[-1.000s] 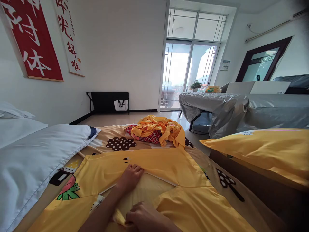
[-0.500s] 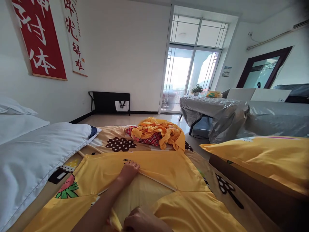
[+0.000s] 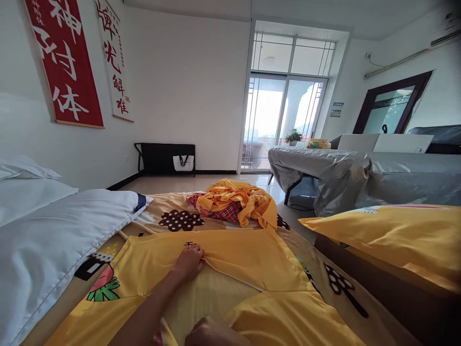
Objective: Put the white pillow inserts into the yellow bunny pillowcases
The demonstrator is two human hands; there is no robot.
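Left hand (image 3: 189,262) presses flat on yellow cloth (image 3: 252,254); right hand (image 3: 211,334) curled, cannot tell its hold.

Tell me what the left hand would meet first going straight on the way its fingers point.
The left hand touches the fold of the yellow cloth, so it would ride onto that flap first. Farther on lies the crumpled clothes pile, likely slightly right of its line; depth is unclear.

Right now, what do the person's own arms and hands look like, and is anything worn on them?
The left hand and its forearm are bare: no sleeve, glove, watch or ring shows. The right hand is cut by the lower picture edge; the part in view is bare too, its wrist hidden.
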